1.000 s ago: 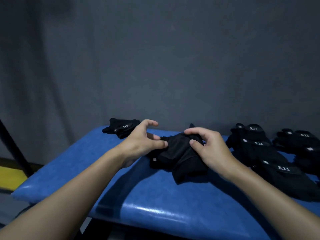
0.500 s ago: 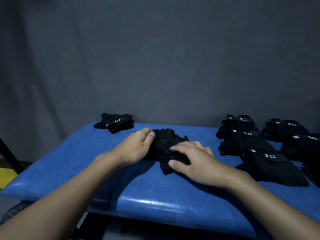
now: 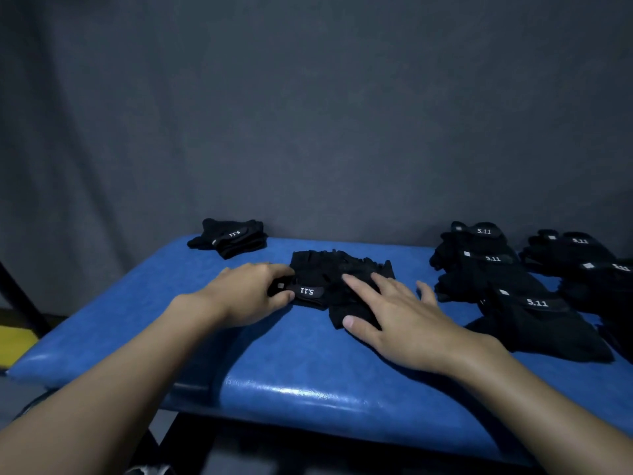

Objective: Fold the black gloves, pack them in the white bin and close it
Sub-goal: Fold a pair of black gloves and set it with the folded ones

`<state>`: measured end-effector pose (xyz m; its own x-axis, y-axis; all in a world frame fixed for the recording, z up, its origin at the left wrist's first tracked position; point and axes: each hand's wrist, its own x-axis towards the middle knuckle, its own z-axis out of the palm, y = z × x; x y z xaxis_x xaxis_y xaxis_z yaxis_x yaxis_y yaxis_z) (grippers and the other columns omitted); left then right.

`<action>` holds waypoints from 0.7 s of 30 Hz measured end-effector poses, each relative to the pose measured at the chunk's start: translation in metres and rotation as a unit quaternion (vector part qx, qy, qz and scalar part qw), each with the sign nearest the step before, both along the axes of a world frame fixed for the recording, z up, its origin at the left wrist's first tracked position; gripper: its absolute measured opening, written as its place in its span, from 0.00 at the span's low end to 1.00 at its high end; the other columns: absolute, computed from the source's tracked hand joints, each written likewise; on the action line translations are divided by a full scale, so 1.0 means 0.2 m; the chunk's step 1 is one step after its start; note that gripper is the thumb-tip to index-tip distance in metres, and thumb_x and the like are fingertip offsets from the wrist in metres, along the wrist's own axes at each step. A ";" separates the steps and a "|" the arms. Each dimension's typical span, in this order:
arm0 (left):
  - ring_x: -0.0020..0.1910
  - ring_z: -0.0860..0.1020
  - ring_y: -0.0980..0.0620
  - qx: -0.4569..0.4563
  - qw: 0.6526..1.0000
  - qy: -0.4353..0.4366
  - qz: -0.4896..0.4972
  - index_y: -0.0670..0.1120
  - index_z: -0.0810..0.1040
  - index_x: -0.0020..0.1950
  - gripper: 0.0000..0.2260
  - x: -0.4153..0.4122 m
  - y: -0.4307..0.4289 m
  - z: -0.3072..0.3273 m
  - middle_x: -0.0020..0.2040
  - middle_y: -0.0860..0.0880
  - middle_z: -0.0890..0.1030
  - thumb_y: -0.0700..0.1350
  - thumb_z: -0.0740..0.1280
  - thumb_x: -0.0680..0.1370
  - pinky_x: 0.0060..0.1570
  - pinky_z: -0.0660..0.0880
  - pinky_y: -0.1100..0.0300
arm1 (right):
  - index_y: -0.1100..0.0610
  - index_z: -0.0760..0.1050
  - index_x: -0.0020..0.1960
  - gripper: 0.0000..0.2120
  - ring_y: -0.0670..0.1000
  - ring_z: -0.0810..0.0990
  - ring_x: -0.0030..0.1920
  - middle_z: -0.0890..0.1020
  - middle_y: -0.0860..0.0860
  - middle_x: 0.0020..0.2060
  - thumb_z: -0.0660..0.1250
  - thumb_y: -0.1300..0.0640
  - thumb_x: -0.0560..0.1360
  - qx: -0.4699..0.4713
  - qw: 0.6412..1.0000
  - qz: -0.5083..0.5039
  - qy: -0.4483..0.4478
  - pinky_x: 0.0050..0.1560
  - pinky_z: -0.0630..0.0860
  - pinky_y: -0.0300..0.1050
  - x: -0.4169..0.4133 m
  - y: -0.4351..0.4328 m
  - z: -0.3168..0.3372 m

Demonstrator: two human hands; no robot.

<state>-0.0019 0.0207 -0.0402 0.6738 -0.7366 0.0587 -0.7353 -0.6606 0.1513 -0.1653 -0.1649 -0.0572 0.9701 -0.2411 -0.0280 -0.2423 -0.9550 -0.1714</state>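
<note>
A pair of black gloves (image 3: 329,274) lies flat in the middle of the blue padded bench (image 3: 301,365), its "5.11" wrist strap turned toward me. My left hand (image 3: 250,293) pinches that strap end at the glove's left edge. My right hand (image 3: 394,317) presses flat on the right glove with straight, spread fingers. A folded black glove bundle (image 3: 231,236) sits at the bench's far left corner. No white bin is in view.
Several unfolded black gloves (image 3: 507,279) with "5.11" labels are piled on the right side of the bench, more (image 3: 589,262) at the far right edge. A grey wall stands close behind. A dark metal leg (image 3: 20,296) is at the left.
The bunched glove that both hands held up has been laid down and spread flat on the bench. My right hand opened onto it; my left hand moved to the strap end.
</note>
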 end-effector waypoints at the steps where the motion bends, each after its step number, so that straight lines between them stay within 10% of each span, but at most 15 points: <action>1: 0.61 0.75 0.52 0.012 1.000 -0.008 0.006 0.59 0.71 0.70 0.18 0.00 0.00 0.00 0.64 0.57 0.76 0.58 0.61 0.80 0.59 0.68 0.51 | 0.35 0.39 0.77 0.31 0.53 0.47 0.79 0.48 0.50 0.80 0.50 0.33 0.79 0.000 1.000 0.006 0.010 0.75 0.40 0.64 0.00 0.00 0.00; 11: 0.75 0.61 0.47 0.107 0.985 -0.132 0.011 0.53 0.74 0.67 0.20 -0.03 0.00 0.05 0.77 0.50 0.62 0.60 0.60 0.79 0.70 0.62 0.48 | 0.41 0.44 0.79 0.31 0.57 0.46 0.79 0.49 0.51 0.80 0.47 0.34 0.80 0.000 0.999 -0.049 -0.002 0.76 0.42 0.64 0.05 -0.02 -0.04; 15: 0.65 0.72 0.54 -0.029 0.996 -0.023 -0.087 0.55 0.71 0.70 0.24 -0.05 -0.01 0.03 0.67 0.58 0.71 0.58 0.69 0.75 0.62 0.72 0.52 | 0.40 0.46 0.79 0.31 0.56 0.44 0.80 0.50 0.50 0.80 0.44 0.32 0.79 0.012 0.999 -0.042 -0.012 0.76 0.41 0.63 0.05 -0.02 -0.05; 21: 0.54 0.77 0.51 0.035 0.996 -0.036 -0.076 0.57 0.76 0.60 0.12 -0.07 -0.04 0.04 0.54 0.55 0.79 0.56 0.65 0.78 0.52 0.77 0.50 | 0.38 0.42 0.79 0.30 0.52 0.42 0.79 0.46 0.46 0.80 0.43 0.33 0.79 0.021 0.999 -0.020 -0.021 0.77 0.41 0.62 0.05 -0.02 -0.07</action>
<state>-0.0163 0.0128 -0.0332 0.5503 -0.8337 0.0471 -0.8348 -0.5480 0.0526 -0.1552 -0.1686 -0.0704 0.9600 -0.2799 0.0018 -0.2726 -0.9362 -0.2220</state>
